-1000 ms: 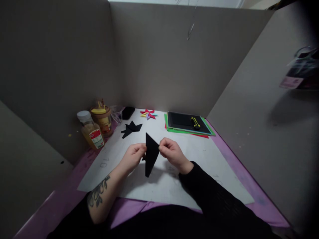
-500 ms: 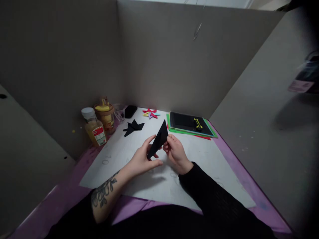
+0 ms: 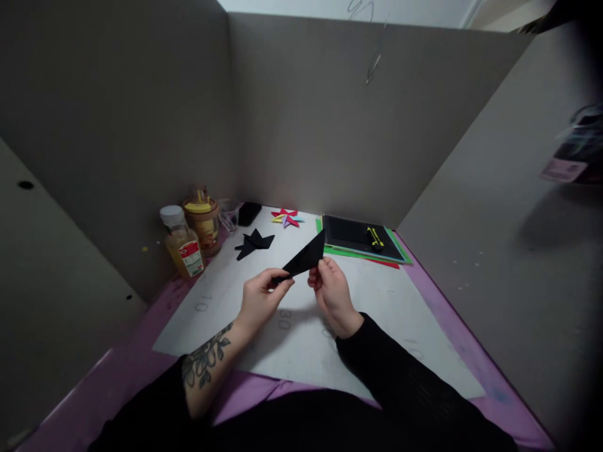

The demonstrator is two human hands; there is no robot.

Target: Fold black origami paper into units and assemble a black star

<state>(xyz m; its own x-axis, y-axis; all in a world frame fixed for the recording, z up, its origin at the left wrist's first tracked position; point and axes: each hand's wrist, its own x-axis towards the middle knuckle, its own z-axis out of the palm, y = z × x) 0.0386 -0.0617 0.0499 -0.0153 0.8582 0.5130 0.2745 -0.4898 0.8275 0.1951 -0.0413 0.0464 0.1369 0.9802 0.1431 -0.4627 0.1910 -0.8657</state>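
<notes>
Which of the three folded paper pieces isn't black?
The star-shaped piece near the far edge of the white sheet, showing red, yellow and purple. The held triangle and the spiky piece on the sheet are black.

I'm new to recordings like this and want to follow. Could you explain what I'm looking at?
There is no machine here: a person works bare-handed, and every picture comes from one camera worn on the head, looking forward and down. The left hand and right hand hold folded black paper between them, above a white sheet. Beyond them on the sheet lie a black paper shape and a colourful paper star. At the back right is a stack of paper; at the left is a bottle.
</notes>
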